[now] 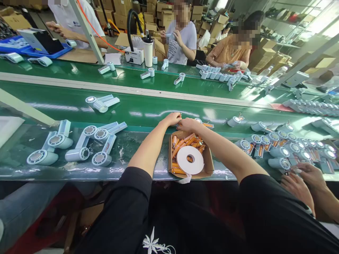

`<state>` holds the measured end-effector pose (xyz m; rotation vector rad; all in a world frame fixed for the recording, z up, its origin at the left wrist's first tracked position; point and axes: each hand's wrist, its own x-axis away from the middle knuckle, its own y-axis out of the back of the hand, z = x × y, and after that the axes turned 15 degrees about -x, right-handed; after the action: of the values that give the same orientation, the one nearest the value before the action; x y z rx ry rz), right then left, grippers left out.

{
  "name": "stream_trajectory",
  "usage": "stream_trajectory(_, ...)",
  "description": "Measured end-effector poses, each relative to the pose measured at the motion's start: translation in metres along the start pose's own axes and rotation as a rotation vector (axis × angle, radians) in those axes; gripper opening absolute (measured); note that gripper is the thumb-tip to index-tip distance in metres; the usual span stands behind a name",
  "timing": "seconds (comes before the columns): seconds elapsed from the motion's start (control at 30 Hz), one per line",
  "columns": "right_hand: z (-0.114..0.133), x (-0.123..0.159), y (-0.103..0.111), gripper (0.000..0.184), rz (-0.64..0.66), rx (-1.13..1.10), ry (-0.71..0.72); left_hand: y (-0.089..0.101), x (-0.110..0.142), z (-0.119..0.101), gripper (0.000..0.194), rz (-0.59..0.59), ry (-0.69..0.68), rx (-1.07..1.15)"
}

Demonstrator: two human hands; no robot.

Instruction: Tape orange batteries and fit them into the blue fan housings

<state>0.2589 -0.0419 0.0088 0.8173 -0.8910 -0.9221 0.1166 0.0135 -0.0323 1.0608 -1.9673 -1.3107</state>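
My left hand (173, 119) and my right hand (188, 124) meet just beyond a cardboard box, fingers curled inward and touching or nearly so. Whatever they pinch is small and mostly hidden by the fingers. Partly behind my right wrist lies a light-blue fan body (198, 120) with an orange battery (208, 125) beside it. Below my hands, the open cardboard box (210, 165) contains many orange batteries (189, 139). A roll of white tape (182, 160) rests on top of them, its loose end hanging over the front edge.
Light-blue fan bodies (60, 141) lie at the left, and many more (280, 152) crowd the right. A co-worker's hands (302, 183) work at the far right. Another fan body (100, 105) sits on the green conveyor belt (148, 102). People sit across the line.
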Motion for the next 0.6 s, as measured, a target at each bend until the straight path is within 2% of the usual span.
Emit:
stream_trajectory(0.07, -0.004, 0.008, 0.011, 0.03, -0.003, -0.017, 0.019, 0.001, 0.0, -0.004, 0.017, 0.002, 0.023, -0.036)
stream_trajectory(0.1, -0.007, 0.018, 0.017, 0.03, -0.044, -0.052, 0.035, 0.003, 0.001, -0.005, 0.018, -0.007, 0.042, -0.059)
stream_trajectory(0.2, -0.023, 0.069, 0.026, 0.035, -0.303, -0.345, 0.113, 0.012, 0.004, -0.005, 0.024, -0.061, 0.139, -0.131)
stream_trajectory(0.27, -0.035, 0.115, 0.019, 0.034, -0.452, -0.586, 0.142, 0.022, 0.009, -0.005, 0.028, -0.089, 0.203, -0.168)
stream_trajectory(0.37, -0.048, 0.187, -0.014, 0.031, -0.522, -0.798, 0.116, 0.036, 0.025, -0.014, 0.035, -0.119, 0.205, -0.204)
stream_trajectory(0.47, -0.05, 0.245, -0.059, 0.033, -0.555, -0.935, 0.005, 0.04, 0.058, -0.039, 0.04, -0.123, 0.059, -0.225)
stream_trajectory(0.53, -0.048, 0.268, -0.084, 0.04, -0.566, -0.97, -0.056, 0.036, 0.087, -0.058, 0.033, -0.049, -0.125, -0.212)
stream_trajectory(0.6, -0.044, 0.28, -0.099, 0.05, -0.604, -0.975, -0.076, 0.031, 0.117, -0.073, 0.028, 0.071, -0.344, -0.16)
